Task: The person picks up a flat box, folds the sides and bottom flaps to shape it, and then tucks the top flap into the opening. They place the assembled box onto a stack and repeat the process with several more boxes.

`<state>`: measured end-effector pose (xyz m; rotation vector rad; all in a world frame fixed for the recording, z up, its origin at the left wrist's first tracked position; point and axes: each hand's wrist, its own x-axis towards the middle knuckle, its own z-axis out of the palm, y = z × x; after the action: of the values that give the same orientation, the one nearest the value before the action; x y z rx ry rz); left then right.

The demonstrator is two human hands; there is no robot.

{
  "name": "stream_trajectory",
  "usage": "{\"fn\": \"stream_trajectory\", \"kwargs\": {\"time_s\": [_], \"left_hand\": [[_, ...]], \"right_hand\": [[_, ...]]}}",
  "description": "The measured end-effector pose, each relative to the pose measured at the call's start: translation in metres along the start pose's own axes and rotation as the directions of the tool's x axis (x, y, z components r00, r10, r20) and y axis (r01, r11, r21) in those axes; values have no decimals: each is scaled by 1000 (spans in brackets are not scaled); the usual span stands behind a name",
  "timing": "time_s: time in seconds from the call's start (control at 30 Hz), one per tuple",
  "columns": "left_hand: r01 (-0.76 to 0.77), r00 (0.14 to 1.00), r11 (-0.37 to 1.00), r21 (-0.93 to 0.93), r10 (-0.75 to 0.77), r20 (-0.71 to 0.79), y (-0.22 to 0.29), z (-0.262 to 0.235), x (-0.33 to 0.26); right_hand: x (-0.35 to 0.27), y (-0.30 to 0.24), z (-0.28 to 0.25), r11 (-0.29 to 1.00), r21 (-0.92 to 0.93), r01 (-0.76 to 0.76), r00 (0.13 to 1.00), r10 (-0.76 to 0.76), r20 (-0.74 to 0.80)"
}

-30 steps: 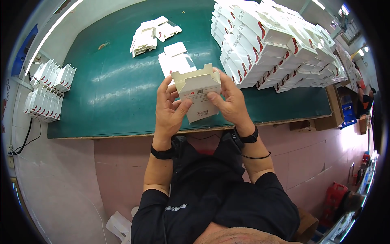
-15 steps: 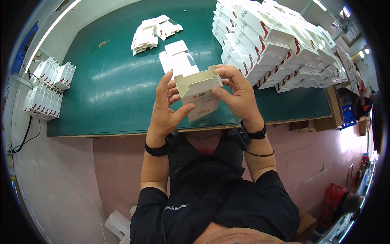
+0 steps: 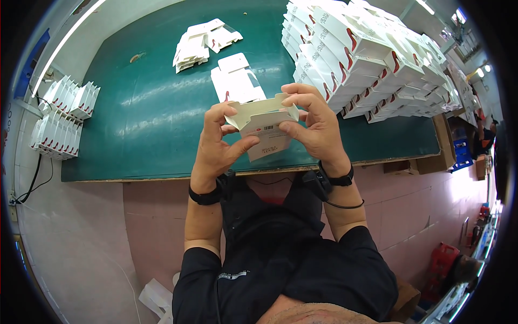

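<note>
A small white cardboard box (image 3: 265, 138) is held up over the near edge of the green table, its open end and flaps facing up. My left hand (image 3: 218, 143) grips its left side, index finger and thumb closed on the side flap and wall. On the other side my right hand (image 3: 313, 121) pinches the right flap and front edge between fingers and thumb. Just beyond the box lies a flattened white carton (image 3: 234, 78), partly hidden by it. The inside of the box shows only in part.
A small pile of flat cartons (image 3: 192, 47) lies farther back on the green table (image 3: 145, 135). Stacked white boxes (image 3: 367, 65) with red marks fill the right side. More boxes (image 3: 59, 129) stand in rows at the left. A blue crate (image 3: 462, 155) sits beyond the table at right.
My left fingers have closed onto the left flap, which now leans outward. My right fingers have shifted along the right flap, which also tilts outward more. The box stays in about the same place.
</note>
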<state>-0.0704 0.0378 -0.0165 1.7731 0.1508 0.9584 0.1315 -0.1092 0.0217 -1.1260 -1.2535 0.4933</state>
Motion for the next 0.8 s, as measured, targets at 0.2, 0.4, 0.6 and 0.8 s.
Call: {"fn": "stream_trajectory", "kwargs": {"time_s": [0.2, 0.4, 0.6, 0.8], "left_hand": [[-43, 999, 999, 14, 43, -10, -3, 1, 0], [-267, 963, 962, 52, 269, -22, -3, 8, 6], [-312, 950, 950, 3, 312, -15, -7, 7, 6], [-263, 964, 963, -60, 264, 7, -10, 7, 6]], "right_hand": [[-1, 8, -2, 997, 53, 50, 999, -50, 7], [-3, 17, -4, 990, 131, 48, 999, -48, -2], [-3, 15, -5, 987, 159, 27, 1000, -29, 10], [-4, 17, -5, 983, 183, 20, 1000, -17, -19]]}}
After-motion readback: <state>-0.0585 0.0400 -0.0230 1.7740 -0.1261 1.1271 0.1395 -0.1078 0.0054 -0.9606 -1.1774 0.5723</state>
